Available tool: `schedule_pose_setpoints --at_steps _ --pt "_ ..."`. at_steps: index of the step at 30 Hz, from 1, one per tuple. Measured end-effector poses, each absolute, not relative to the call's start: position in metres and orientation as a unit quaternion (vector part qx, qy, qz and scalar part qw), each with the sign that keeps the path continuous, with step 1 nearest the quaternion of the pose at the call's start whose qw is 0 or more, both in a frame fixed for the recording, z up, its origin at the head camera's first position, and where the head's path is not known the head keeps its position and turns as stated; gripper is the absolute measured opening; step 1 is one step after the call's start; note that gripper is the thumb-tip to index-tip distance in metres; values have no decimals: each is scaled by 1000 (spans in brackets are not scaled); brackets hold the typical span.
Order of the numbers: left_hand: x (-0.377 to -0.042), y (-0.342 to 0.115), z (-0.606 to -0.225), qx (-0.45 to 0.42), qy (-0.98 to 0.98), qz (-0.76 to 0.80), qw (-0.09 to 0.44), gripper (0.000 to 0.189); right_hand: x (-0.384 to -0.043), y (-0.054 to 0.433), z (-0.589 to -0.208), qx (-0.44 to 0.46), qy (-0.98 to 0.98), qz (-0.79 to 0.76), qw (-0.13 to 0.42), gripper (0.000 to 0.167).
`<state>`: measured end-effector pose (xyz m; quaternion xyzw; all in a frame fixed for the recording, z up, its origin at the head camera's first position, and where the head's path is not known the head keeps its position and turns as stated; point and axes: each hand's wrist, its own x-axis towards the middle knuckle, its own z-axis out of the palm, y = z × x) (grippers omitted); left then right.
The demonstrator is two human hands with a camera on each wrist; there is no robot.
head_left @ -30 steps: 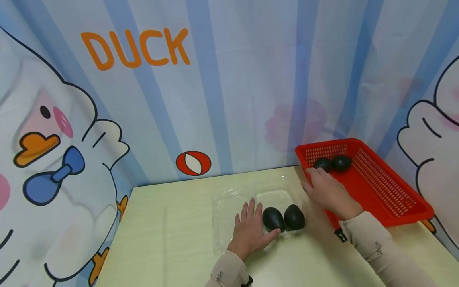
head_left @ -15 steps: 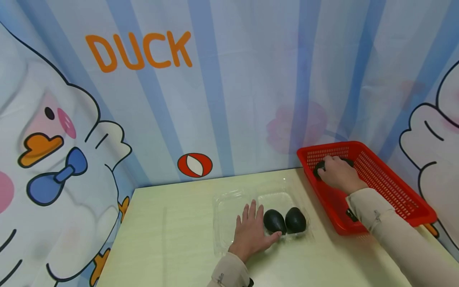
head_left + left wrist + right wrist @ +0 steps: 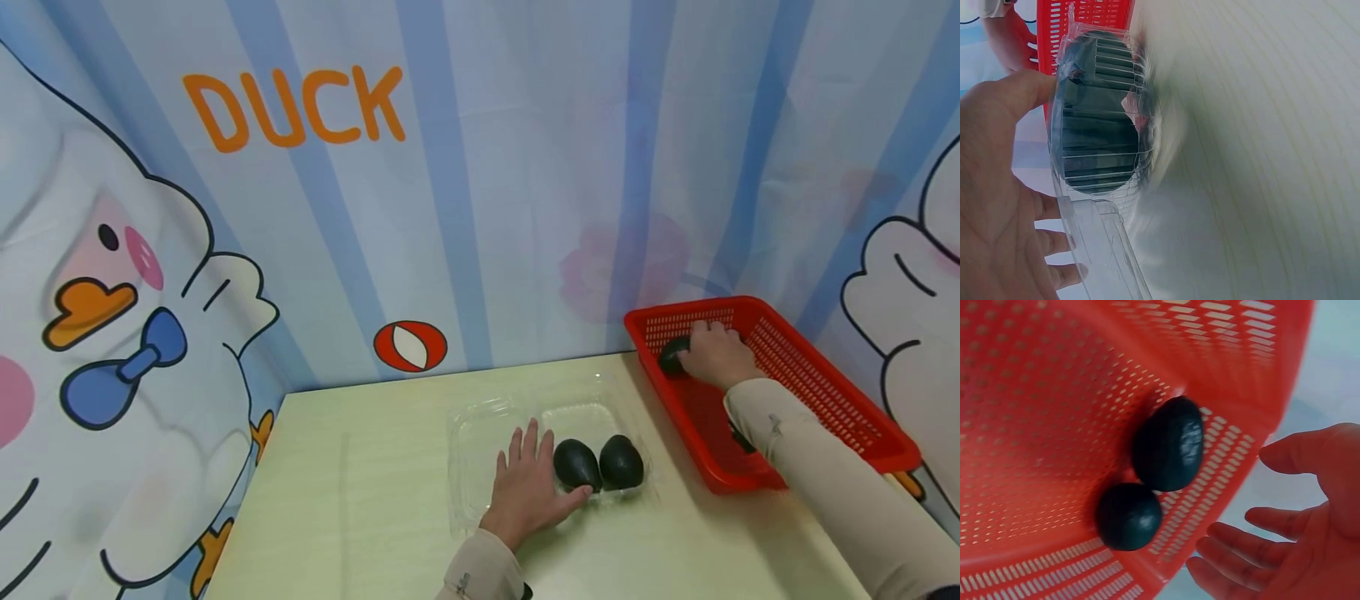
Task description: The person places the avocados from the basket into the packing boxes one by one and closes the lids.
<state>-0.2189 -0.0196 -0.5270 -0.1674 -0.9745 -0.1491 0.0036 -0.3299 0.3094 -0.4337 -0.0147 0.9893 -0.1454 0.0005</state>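
Note:
My left hand [image 3: 525, 492] rests, fingers straight and spread, on the opened clear plastic clamshell container [image 3: 576, 417]. Its thumb touches the near rim, as the left wrist view shows. Two dark avocados, one on the left [image 3: 577, 464] and one on the right [image 3: 621, 462], lie side by side in the container's near half. Inside the red basket [image 3: 832, 392], my right hand [image 3: 717, 357] reaches over the far end, hiding one avocado beside a visible avocado [image 3: 673, 356]. In the right wrist view both basket avocados show, a longer one [image 3: 1169, 444] and a rounder one [image 3: 1129, 517], apart from the spread fingers.
The basket has raised, perforated walls and stands at the table's right rear. The container's flat lid [image 3: 480, 450] lies opened out to the left on the pale table [image 3: 390, 483]. A duck-print curtain [image 3: 517, 208] hangs behind the table's back edge.
My right hand has moved from the basket's left rim into the basket, first over the left avocado, then rightward to the other. The left hand stays in place.

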Motion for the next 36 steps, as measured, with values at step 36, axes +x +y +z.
schedule_pose_setpoints --at_steps 36 --pt "-219 -19 -528 -168 -977 -131 11 97 -382 369 -486 -14 995 -98 32 69"
